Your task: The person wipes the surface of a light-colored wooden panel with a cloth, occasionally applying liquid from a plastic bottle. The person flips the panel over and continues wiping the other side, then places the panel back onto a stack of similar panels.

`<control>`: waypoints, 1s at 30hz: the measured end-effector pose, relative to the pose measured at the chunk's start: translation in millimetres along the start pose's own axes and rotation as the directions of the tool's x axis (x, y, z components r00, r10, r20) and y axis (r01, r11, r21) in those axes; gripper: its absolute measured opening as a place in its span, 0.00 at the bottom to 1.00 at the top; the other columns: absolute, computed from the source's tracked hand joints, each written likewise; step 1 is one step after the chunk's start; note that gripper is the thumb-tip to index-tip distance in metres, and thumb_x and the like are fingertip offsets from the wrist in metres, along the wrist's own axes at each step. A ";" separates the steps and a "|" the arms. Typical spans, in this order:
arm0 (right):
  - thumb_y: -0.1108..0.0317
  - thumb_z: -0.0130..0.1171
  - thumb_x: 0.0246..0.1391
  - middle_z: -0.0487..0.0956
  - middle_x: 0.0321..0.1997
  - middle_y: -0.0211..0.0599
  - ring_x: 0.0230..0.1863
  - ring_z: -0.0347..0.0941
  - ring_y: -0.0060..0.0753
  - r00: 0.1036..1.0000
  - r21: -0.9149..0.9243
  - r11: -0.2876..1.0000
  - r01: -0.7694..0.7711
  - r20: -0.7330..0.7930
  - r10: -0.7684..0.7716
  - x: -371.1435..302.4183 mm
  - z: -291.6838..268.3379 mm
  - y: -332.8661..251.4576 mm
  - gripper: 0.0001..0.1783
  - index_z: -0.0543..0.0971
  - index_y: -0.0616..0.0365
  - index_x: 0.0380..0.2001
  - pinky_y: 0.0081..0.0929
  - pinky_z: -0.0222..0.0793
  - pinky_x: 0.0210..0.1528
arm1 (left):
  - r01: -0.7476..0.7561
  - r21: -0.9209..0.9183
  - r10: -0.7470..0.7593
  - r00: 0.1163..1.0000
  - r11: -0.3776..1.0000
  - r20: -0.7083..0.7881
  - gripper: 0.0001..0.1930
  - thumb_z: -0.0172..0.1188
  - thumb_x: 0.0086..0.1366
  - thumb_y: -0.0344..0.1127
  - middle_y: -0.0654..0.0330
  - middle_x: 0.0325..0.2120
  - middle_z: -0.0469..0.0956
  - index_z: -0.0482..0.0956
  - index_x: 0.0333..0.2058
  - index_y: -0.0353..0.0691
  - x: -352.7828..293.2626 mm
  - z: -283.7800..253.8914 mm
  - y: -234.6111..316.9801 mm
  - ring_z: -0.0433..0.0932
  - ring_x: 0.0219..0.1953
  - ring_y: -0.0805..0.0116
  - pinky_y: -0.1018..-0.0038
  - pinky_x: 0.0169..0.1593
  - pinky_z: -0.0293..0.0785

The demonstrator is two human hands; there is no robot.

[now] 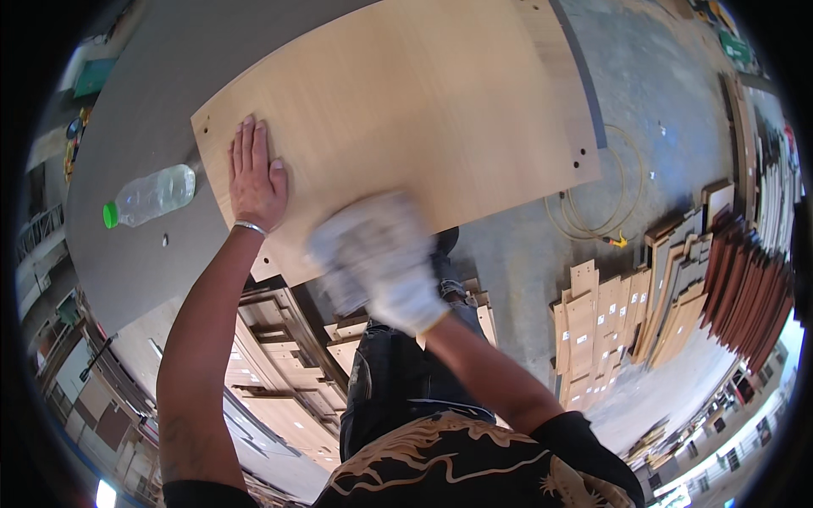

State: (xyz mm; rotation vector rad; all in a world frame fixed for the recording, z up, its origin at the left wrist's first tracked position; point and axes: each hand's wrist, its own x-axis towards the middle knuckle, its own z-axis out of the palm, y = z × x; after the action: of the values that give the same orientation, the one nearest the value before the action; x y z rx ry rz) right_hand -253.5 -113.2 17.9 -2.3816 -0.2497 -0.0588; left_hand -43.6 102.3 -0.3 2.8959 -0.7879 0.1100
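Observation:
A light wood-grain panel [406, 110] with small dark holes near its corners lies flat on a dark grey tabletop [199, 76]. My bare left hand [257, 182] rests palm down near the panel's left edge, fingers stretched out, a band round its wrist. At the panel's near edge, my right hand [411, 300] wears a white glove and grips a whitish rag [364, 241]. Motion blurs the rag and hides the fingertips of that hand.
A clear plastic bottle [161, 195] with a green cap lies on the tabletop left of the panel. Stacked wooden boards [597, 326] stand to the right, reddish-brown ones [745, 292] beyond. A yellowish hose [631, 190] is coiled on the floor. More boards [284, 372] lie below the table's near side.

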 end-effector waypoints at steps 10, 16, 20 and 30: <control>0.62 0.60 0.51 0.75 0.66 0.29 0.70 0.66 0.42 0.988 0.030 0.995 -0.094 -0.118 0.097 -36.6 2.7 1.4 0.32 0.77 0.38 0.63 0.54 0.50 0.78 | -0.032 -0.012 0.032 0.999 0.999 0.017 0.35 0.42 0.70 0.39 0.48 0.76 0.51 0.53 0.74 0.36 7.6 8.1 4.2 0.48 0.78 0.45 0.50 0.79 0.42; 0.74 0.63 0.45 0.73 0.70 0.43 0.78 0.56 0.56 0.827 -0.202 0.876 -0.437 -0.473 0.304 -61.1 -96.5 145.3 0.34 0.78 0.55 0.61 0.66 0.43 0.78 | -0.045 0.028 0.045 0.999 0.999 0.000 0.34 0.40 0.71 0.39 0.47 0.76 0.51 0.53 0.74 0.35 9.7 1.6 5.6 0.48 0.78 0.45 0.49 0.78 0.42; 0.75 0.65 0.42 0.69 0.73 0.52 0.79 0.49 0.66 0.618 0.098 0.818 -0.567 -0.605 0.501 -40.8 -66.9 120.6 0.40 0.74 0.59 0.65 0.68 0.37 0.79 | -0.070 0.040 0.071 0.997 0.997 -0.004 0.34 0.40 0.72 0.39 0.46 0.76 0.52 0.53 0.74 0.34 11.0 6.1 9.0 0.48 0.78 0.44 0.49 0.78 0.42; 0.67 0.62 0.54 0.66 0.74 0.53 0.78 0.51 0.67 0.320 0.283 0.619 -0.733 -0.660 0.680 -23.4 -110.7 126.6 0.34 0.73 0.55 0.67 0.63 0.40 0.80 | -0.095 0.026 0.096 0.995 0.995 -0.026 0.35 0.43 0.71 0.41 0.43 0.76 0.51 0.52 0.73 0.32 9.2 14.7 -6.5 0.47 0.78 0.41 0.47 0.78 0.42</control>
State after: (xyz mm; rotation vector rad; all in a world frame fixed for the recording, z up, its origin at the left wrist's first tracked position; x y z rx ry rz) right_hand -248.5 -282.8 11.5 -2.1029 1.2307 -0.5874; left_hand -31.9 101.1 -14.6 2.8730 -0.9268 0.1704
